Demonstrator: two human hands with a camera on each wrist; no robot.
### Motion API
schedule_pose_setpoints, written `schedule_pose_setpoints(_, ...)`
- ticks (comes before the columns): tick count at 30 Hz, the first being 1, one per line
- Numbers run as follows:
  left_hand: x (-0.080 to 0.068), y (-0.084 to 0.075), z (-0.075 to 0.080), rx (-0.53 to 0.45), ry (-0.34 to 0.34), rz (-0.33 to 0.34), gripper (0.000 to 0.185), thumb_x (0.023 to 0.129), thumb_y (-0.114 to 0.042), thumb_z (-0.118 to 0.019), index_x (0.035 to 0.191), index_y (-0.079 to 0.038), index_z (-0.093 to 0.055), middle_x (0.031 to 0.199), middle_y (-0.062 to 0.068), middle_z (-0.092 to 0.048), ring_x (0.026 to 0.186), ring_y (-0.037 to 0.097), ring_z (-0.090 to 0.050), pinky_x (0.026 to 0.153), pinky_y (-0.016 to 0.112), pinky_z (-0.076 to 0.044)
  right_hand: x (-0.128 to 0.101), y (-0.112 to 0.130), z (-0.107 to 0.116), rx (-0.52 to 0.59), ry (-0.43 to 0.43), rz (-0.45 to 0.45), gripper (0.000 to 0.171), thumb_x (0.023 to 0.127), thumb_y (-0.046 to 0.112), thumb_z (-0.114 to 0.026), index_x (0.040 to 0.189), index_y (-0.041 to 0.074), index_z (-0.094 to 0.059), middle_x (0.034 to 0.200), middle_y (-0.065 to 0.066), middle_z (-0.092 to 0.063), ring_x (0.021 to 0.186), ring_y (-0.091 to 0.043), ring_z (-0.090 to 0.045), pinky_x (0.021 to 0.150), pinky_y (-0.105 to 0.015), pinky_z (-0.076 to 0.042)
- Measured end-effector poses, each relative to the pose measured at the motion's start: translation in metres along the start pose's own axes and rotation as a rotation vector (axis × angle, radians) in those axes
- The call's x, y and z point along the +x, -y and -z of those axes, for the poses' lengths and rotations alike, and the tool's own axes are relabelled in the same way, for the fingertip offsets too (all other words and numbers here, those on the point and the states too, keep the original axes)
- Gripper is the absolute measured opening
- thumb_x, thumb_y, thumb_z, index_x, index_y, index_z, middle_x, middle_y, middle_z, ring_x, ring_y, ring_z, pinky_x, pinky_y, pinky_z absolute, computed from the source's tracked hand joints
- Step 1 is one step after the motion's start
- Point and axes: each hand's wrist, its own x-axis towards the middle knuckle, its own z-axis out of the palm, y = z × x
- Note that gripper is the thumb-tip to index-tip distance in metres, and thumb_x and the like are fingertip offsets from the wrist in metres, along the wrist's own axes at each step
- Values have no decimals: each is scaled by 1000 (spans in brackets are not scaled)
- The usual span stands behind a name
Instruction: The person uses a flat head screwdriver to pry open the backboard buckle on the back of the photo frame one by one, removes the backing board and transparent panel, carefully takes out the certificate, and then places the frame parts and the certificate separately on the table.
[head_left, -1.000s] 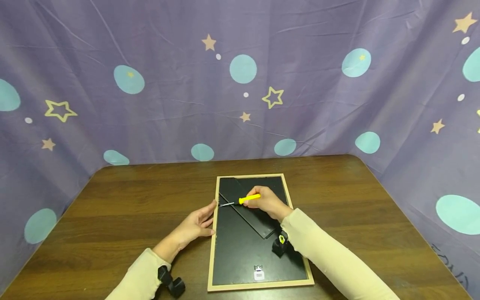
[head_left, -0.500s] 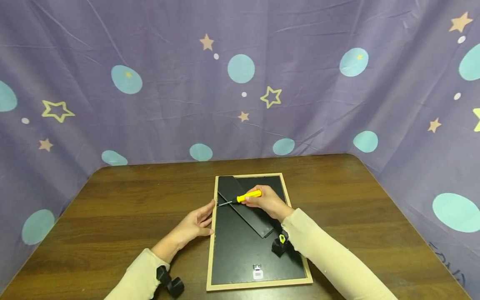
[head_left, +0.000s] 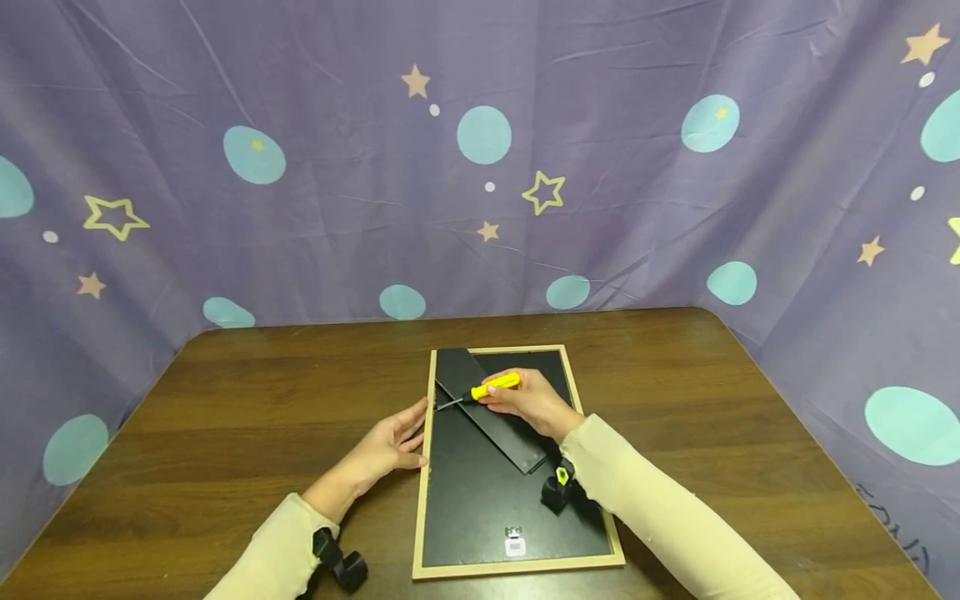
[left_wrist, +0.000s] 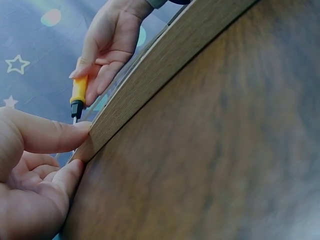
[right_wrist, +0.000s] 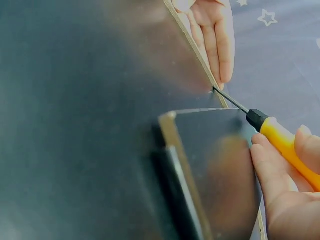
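A picture frame [head_left: 424,492] with a light wood rim lies face down on the brown table, black backing up. Its black stand flap [head_left: 491,412] runs diagonally across the back. My right hand [head_left: 528,400] grips a yellow-handled screwdriver [head_left: 491,386], whose metal tip [right_wrist: 225,96] touches the inside of the frame's left rim. My left hand [head_left: 390,446] rests against the outside of that rim [left_wrist: 150,80], thumb and fingers straight against the wood. In the left wrist view the screwdriver [left_wrist: 78,95] shows beyond the rim, and my left thumb [left_wrist: 45,137] touches the frame edge.
The wooden table [head_left: 225,417] is backed by a purple cloth with stars and blue circles [head_left: 480,167]. A small white label [head_left: 514,546] sits near the frame's near edge. The table edges lie at left and right.
The screwdriver and my right hand have shifted slightly up and left along the frame's left rim. My left hand stays against the rim.
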Motion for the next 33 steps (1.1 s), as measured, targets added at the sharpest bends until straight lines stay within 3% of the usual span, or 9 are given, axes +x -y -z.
schedule_pose_setpoints(14,1,0,0,14,14,-14,90,74,21,-59,144,14,-4,152,29,4,139,43,-3,105,29,-36,-1,1,-8,46,-65,18,30,88,-9,-57,116,-18,-51,93,-12,-68,82,-20,-68,84,-39,-55)
schedule_pose_setpoints(22,0,0,0,6,2,-8,90,73,22,-59,144,14,-4,152,29,4,138,43,-4,105,29,-35,-2,0,-9,48,-32,45,32,89,-8,-56,117,-20,-50,95,-13,-68,85,-19,-68,86,-40,-54)
schedule_pose_setpoints(33,0,0,1,12,6,-9,90,73,22,-59,144,14,-4,152,28,3,138,43,-5,104,29,-37,2,3,-10,76,-24,6,33,89,-7,-57,119,-19,-50,94,-11,-68,84,-20,-68,85,-38,-54)
